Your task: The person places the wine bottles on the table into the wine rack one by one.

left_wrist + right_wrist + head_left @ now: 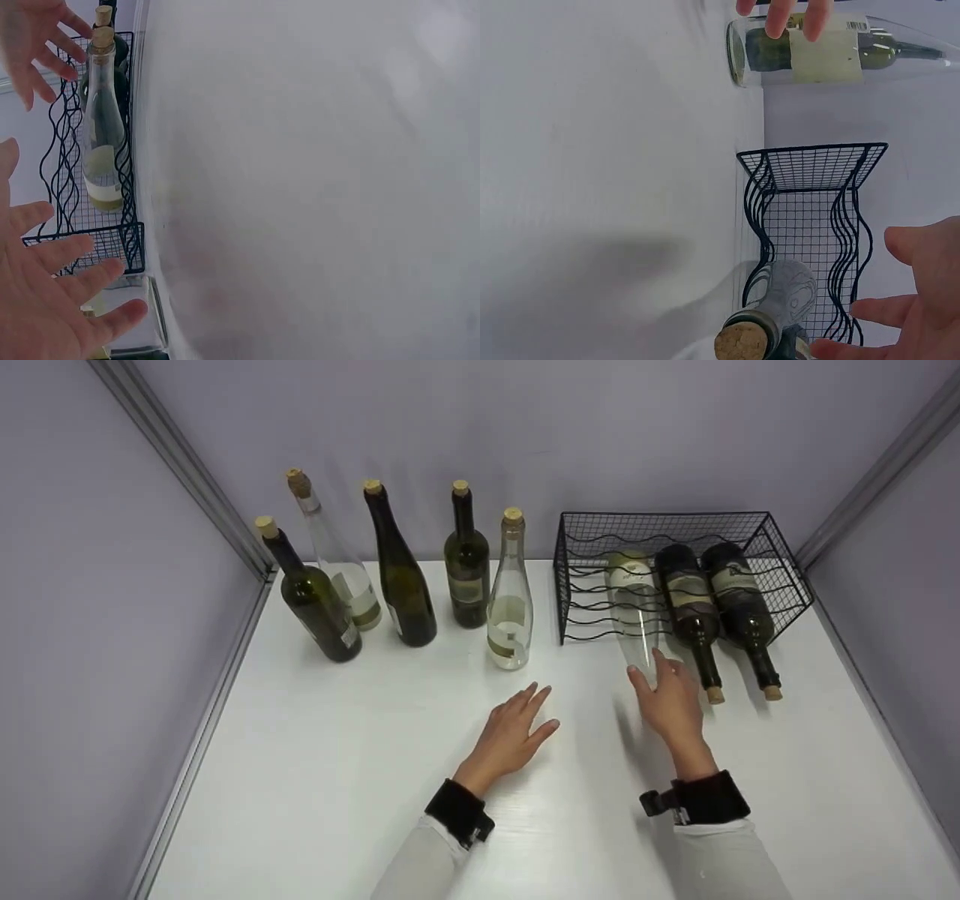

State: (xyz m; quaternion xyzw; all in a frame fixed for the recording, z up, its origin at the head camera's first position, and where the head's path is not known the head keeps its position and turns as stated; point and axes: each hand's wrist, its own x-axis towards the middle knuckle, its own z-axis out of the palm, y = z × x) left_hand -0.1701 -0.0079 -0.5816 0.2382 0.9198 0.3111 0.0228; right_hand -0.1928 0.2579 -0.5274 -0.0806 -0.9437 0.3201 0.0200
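My right hand hovers over the neck end of a clear corked bottle lying in the black wire rack. Its fingers are spread, and in the right wrist view they appear apart from the glass; a cork shows at the bottle's mouth. Two dark corked wine bottles, one beside the clear one and another farther right, lie in the same rack with necks toward me. My left hand, fingers extended and holding nothing, is above the table in front of a standing clear bottle.
Left of the rack stand more corked bottles: a dark green one, another dark one, a tall clear one and a green one. Pale walls enclose the white table at the back and sides.
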